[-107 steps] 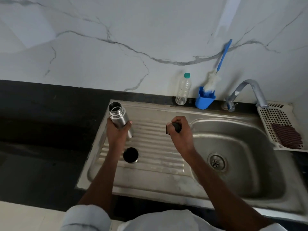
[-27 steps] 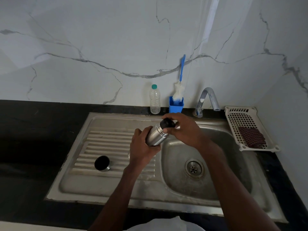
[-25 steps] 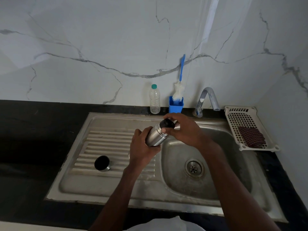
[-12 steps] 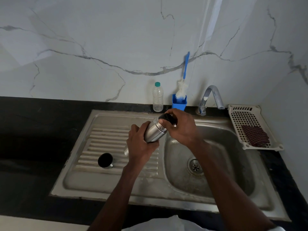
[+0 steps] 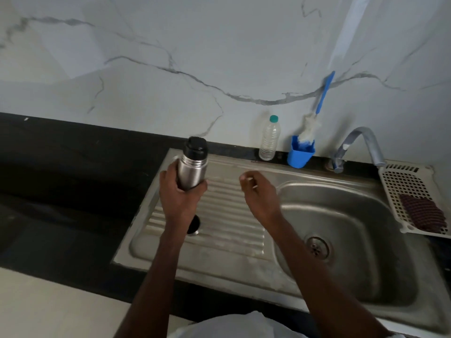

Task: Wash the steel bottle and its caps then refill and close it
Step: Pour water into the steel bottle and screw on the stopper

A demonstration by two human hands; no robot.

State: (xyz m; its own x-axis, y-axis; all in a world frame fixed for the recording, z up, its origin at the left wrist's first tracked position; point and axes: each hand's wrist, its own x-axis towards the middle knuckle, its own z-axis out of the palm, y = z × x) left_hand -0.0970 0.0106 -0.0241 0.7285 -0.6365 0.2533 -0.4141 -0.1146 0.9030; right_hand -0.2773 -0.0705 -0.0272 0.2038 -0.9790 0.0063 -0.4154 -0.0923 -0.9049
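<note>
My left hand point(image 5: 181, 195) grips the steel bottle point(image 5: 192, 168) around its lower body and holds it upright above the sink's ribbed drainboard point(image 5: 231, 215). A black inner cap point(image 5: 196, 147) sits on the bottle's mouth. My right hand point(image 5: 260, 193) hovers to the right of the bottle, holding nothing, fingers loosely curled and apart. The outer cup cap point(image 5: 194, 225), dark inside with a steel rim, rests on the drainboard and is partly hidden behind my left wrist.
The sink basin point(image 5: 353, 240) with its drain lies to the right, under a steel tap point(image 5: 361, 145). A clear plastic bottle point(image 5: 269, 137) and a blue holder with a bottle brush point(image 5: 301, 150) stand at the wall. A white basket point(image 5: 412, 191) holds a dark scrubber. Black counter lies to the left.
My right hand has let go of the black cap, which now sits on the bottle. My left hand has turned the bottle upright and carried it left over the drainboard.
</note>
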